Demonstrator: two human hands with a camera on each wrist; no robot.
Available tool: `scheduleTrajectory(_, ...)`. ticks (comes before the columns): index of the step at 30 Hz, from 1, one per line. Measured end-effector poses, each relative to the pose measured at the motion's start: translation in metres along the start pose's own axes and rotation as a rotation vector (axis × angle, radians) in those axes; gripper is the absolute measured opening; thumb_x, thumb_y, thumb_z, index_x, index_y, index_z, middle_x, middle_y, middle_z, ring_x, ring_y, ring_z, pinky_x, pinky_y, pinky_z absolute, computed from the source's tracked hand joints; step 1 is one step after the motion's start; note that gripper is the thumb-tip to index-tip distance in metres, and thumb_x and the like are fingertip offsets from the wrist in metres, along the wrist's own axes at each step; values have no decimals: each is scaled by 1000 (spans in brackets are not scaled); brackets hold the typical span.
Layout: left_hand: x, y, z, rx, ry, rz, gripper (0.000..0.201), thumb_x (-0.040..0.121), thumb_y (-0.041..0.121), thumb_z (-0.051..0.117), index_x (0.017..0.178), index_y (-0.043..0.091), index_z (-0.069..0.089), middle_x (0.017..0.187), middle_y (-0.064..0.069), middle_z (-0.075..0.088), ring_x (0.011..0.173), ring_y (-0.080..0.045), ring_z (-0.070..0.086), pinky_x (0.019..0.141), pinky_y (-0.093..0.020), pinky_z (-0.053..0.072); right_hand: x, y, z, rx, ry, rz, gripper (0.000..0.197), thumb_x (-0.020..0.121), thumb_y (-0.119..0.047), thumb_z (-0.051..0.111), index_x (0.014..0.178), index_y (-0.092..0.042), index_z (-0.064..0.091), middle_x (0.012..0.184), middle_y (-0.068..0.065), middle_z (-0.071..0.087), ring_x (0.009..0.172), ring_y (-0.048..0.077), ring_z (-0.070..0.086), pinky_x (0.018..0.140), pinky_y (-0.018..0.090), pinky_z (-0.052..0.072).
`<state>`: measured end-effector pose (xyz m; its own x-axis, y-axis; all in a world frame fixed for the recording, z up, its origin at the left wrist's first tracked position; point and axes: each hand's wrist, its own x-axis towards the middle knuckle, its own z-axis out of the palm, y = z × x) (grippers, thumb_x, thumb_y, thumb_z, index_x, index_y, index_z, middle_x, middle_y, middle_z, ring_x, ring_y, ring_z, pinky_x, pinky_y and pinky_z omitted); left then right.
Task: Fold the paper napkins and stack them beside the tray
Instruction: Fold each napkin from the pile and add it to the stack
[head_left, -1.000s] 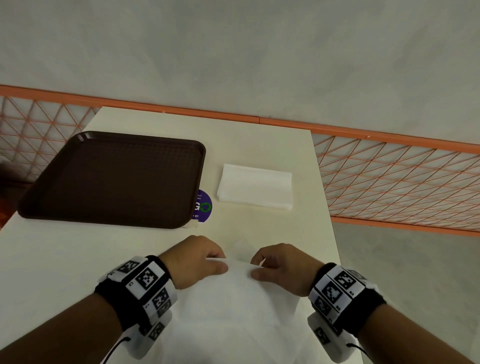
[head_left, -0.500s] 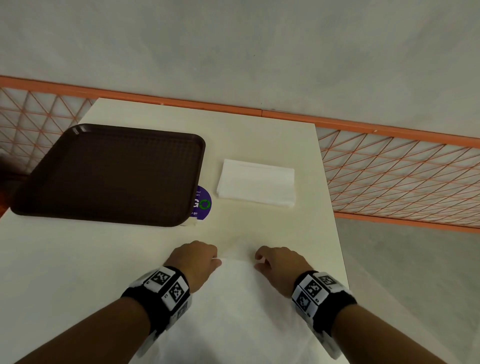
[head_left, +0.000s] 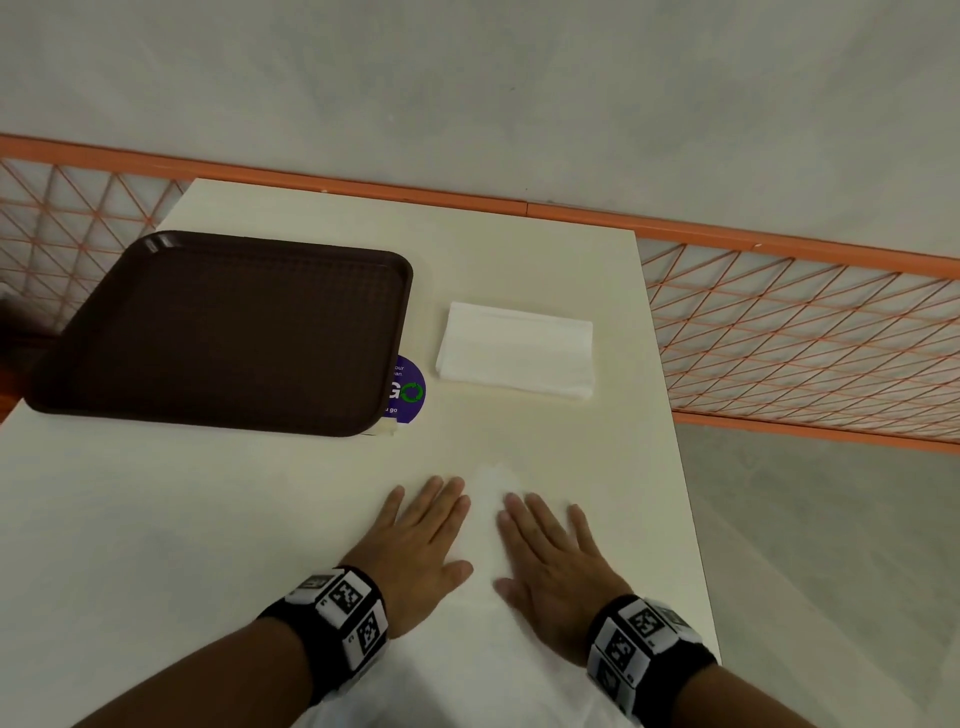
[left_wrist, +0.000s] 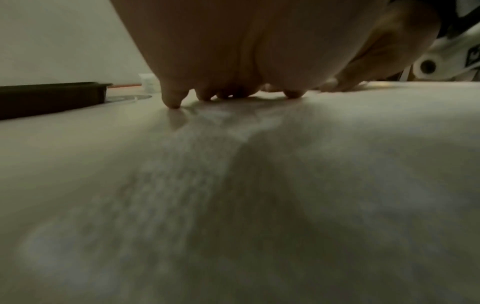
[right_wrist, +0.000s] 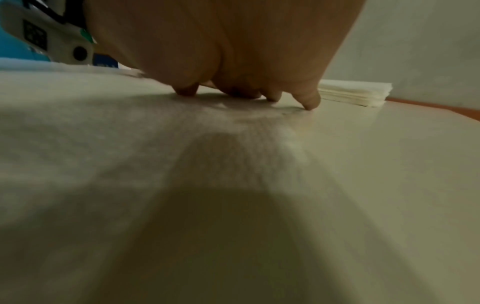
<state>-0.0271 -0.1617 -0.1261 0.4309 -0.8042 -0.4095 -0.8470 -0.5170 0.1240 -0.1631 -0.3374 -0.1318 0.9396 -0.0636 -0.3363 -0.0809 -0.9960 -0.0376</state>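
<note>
A white paper napkin (head_left: 483, 649) lies spread on the cream table (head_left: 208, 519) at the near edge. My left hand (head_left: 421, 535) and right hand (head_left: 545, 545) lie flat on it side by side, fingers straight, pressing it down. Both wrist views show fingertips (left_wrist: 171, 102) (right_wrist: 310, 103) touching the table at the napkin's (left_wrist: 259, 164) (right_wrist: 130, 144) far edge. A stack of folded white napkins (head_left: 517, 349) (right_wrist: 355, 93) sits to the right of the dark brown tray (head_left: 223, 332) (left_wrist: 52, 96).
A purple round sticker (head_left: 408, 389) shows at the tray's near right corner. The table's right edge (head_left: 675, 415) drops to grey floor. An orange lattice railing (head_left: 805, 332) runs behind and right of the table.
Both hands went from pinching the napkin's far edge with curled fingers to lying flat with fingers stretched out on it. The napkin's edge now rests on the table.
</note>
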Motion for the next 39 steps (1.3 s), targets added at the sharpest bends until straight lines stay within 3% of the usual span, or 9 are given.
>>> scheduleTrajectory(3, -6, -11, 8, 23, -66, -38, 71, 96, 58, 12, 140, 10, 40, 151, -8, 36, 137, -24, 35, 110, -44, 21, -12, 12, 1, -3, -53, 37, 71, 96, -62, 28, 142, -11, 43, 151, 7, 40, 138, 26, 39, 108, 52, 8)
scheduleTrajectory(7, -11, -25, 14, 51, -38, -22, 72, 96, 62, 16, 139, 11, 44, 149, -7, 41, 136, -22, 32, 109, -48, 7, -25, 31, 6, 25, -15, 113, 71, 96, -63, 26, 142, -12, 43, 152, 6, 39, 139, 25, 36, 110, 51, 6)
scheduleTrajectory(10, -9, -20, 10, 35, 17, -72, 67, 95, 57, 24, 129, 11, 58, 137, -7, 55, 125, -24, 53, 105, -54, 33, -22, 35, 2, 57, 32, 143, 64, 101, -52, 16, 131, -12, 55, 141, 4, 53, 128, 25, 51, 108, 56, 29)
scheduleTrajectory(12, -6, -9, -8, 28, 66, -108, 60, 86, 53, 32, 111, 13, 70, 115, -7, 67, 103, -26, 66, 83, -47, 54, -14, 34, -9, 81, 76, 182, 55, 100, -42, 21, 118, -13, 64, 126, 3, 62, 110, 28, 64, 91, 53, 49)
scheduleTrajectory(18, 17, 1, -49, -49, -9, -210, 42, 93, 48, 49, 125, 21, 45, 126, 1, 48, 119, -21, 44, 102, -37, 34, 11, 33, -50, 159, -39, 203, 43, 95, -45, 44, 133, -25, 42, 131, -4, 49, 120, 22, 43, 100, 40, 36)
scheduleTrajectory(23, 28, 7, -54, -37, -89, -257, 37, 93, 40, 53, 124, 21, 48, 127, 0, 53, 120, -22, 48, 102, -37, 33, 22, 35, -65, 187, -133, 220, 30, 95, -38, 50, 121, -23, 49, 122, -2, 57, 115, 22, 47, 97, 38, 35)
scheduleTrajectory(31, 6, 6, -48, -366, 72, -289, 21, 94, 34, 51, 112, 22, 54, 113, 5, 60, 106, -18, 57, 97, -32, 41, -14, 20, -55, 549, 33, 245, 9, 92, -33, 55, 85, -33, 50, 87, -14, 52, 83, 8, 51, 72, 19, 40)
scheduleTrajectory(35, -11, -17, -40, -885, 128, -272, 9, 86, 33, 67, 89, 25, 71, 87, 9, 71, 84, -9, 66, 83, -35, 55, -29, 31, -48, 1102, 86, 360, 16, 80, -24, 73, 69, -27, 63, 68, -7, 63, 66, 10, 57, 69, 29, 49)
scheduleTrajectory(39, -21, -18, -55, -1290, 203, -232, 15, 92, 18, 62, 99, 19, 75, 91, 5, 76, 86, -11, 71, 84, -33, 57, -25, 38, -57, 1510, 181, 482, 12, 73, -30, 76, 78, -21, 70, 76, 11, 66, 72, 24, 60, 74, 48, 52)
